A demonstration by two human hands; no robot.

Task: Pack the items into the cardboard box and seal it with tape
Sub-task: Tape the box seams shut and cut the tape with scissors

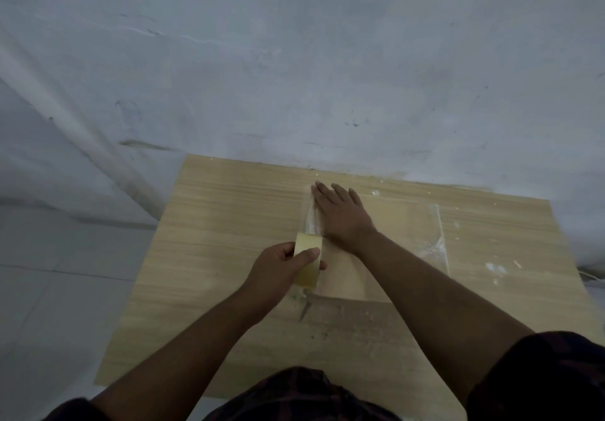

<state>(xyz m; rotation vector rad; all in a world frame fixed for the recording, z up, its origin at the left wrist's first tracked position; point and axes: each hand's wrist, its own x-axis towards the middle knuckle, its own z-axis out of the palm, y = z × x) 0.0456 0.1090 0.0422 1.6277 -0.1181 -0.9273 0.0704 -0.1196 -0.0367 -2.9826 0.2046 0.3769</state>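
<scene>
The left hand (pixel 283 268) grips the tape roll (pixel 308 275) over the left edge of the closed cardboard box (pixel 404 235) (it sits on the table (pixel 212 224)); the right hand (pixel 340 214) lies flat, fingers straight, pressing its top.

From my feed I see a pale wood-grain surface (pixel 212 257), its far edge butted against a scuffed grey-white wall (pixel 294 60) marked with dark streaks and scratches. White flecks and smears (pixel 494 268) dot the surface near its right edge and far right corner. Left of the surface, pale floor tiles (pixel 49 289) show.
</scene>
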